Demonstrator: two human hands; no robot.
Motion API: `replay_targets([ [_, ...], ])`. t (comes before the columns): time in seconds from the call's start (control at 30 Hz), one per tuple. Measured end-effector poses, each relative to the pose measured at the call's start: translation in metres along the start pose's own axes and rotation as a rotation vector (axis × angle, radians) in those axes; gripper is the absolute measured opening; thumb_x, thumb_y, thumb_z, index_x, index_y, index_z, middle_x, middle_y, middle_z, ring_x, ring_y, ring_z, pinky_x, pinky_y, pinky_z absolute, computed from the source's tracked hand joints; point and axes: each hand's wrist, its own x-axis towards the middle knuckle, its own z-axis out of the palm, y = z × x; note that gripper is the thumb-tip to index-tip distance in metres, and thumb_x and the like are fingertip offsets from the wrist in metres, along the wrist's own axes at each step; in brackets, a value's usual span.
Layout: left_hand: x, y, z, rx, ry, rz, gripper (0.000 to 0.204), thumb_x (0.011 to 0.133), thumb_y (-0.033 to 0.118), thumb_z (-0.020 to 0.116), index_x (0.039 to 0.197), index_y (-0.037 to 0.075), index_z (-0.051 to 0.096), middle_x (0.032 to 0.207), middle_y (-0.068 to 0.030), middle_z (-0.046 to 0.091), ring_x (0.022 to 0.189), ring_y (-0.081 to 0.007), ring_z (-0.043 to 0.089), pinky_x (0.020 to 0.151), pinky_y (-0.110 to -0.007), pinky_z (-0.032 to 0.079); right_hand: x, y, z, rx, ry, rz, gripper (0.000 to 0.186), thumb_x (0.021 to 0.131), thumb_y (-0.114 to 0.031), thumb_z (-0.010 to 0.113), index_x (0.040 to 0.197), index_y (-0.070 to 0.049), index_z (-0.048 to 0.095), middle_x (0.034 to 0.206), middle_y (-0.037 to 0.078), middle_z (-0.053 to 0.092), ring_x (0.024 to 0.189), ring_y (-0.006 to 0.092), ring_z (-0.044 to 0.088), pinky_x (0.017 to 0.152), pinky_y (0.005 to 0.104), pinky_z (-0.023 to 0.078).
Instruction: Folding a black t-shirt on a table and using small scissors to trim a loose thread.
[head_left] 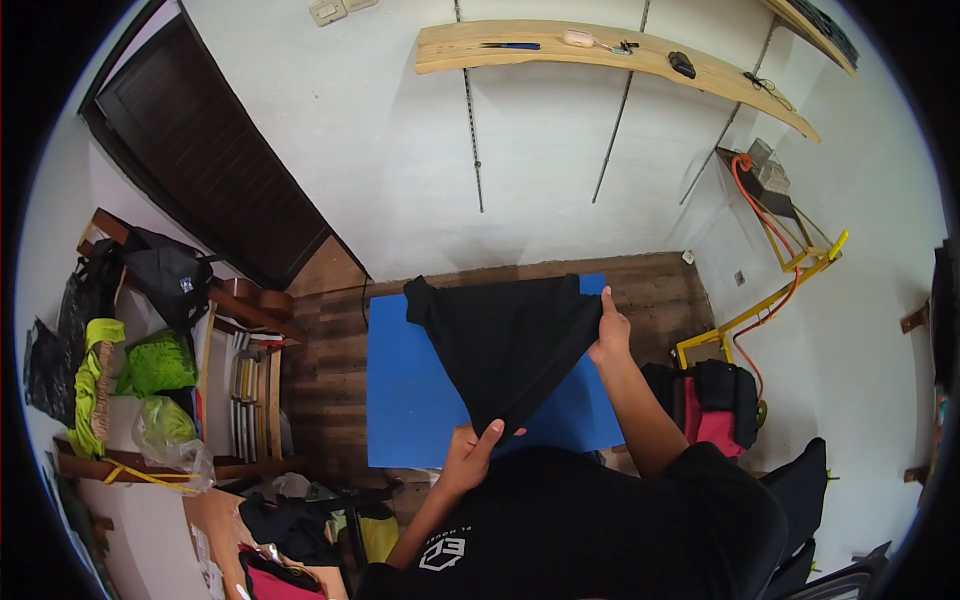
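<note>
A black cloth garment is stretched between my two hands above a blue tabletop. Its far edge runs along the back of the table, with a short sleeve-like flap at the far left. My left hand pinches the near corner, thumb on top, close to my body. At the right edge of the table my right hand grips another corner, thumb pointing up. Between the two hands the cloth forms a taut diagonal edge. Which kind of garment it is cannot be made out fully.
A wooden wall shelf carries small items. On the left stands a rack with bags, books and green cloth. To the right are a yellow metal frame with an orange cord and a dark and pink bag. A dark door is at the back left.
</note>
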Motion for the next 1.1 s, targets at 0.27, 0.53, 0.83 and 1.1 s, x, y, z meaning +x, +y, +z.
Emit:
replay_targets([
  [0.27, -0.014, 0.001, -0.046, 0.024, -0.129, 0.047, 0.044, 0.116, 0.026, 0.048, 0.117, -0.006, 0.078, 0.116, -0.0165, 0.080, 0.113, -0.0203, 0.073, 0.104, -0.033, 0.052, -0.019, 0.024, -0.007, 0.049, 0.030, -0.087, 0.033, 0.108, -0.032, 0.069, 0.102, 0.000, 0.064, 0.106, 0.014, 0.073, 0.092, 0.0288, 0.074, 0.082, 0.0467, 0.063],
  [0.53, -0.027, 0.011, -0.076, 0.098, -0.192, 0.033, 0.045, 0.116, 0.026, 0.048, 0.114, -0.004, 0.080, 0.101, -0.0142, 0.083, 0.089, -0.0150, 0.073, 0.090, -0.028, 0.053, -0.015, 0.044, -0.030, 0.034, 0.127, -0.201, 0.036, 0.107, -0.034, 0.070, 0.102, 0.000, 0.063, 0.105, 0.014, 0.072, 0.093, 0.0275, 0.073, 0.084, 0.0441, 0.062],
  [0.83, -0.036, 0.022, -0.097, 0.056, -0.179, -0.008, 0.046, 0.115, 0.027, 0.050, 0.108, -0.008, 0.080, 0.106, -0.0161, 0.083, 0.086, -0.0101, 0.071, 0.085, -0.027, 0.054, -0.016, 0.036, -0.026, -0.044, 0.075, -0.281, 0.037, 0.108, -0.034, 0.069, 0.111, 0.002, 0.066, 0.110, 0.013, 0.071, 0.100, 0.0289, 0.072, 0.090, 0.0454, 0.061],
  [1.1, -0.045, 0.027, -0.099, 0.035, -0.186, -0.063, 0.053, 0.115, 0.029, 0.049, 0.091, -0.007, 0.079, 0.104, -0.0162, 0.083, 0.077, -0.0074, 0.068, 0.071, -0.023, 0.051, -0.021, 0.045, -0.022, 0.008, 0.193, -0.249, 0.040, 0.113, -0.033, 0.057, 0.120, 0.006, 0.064, 0.115, 0.019, 0.071, 0.102, 0.0332, 0.072, 0.091, 0.0496, 0.061],
])
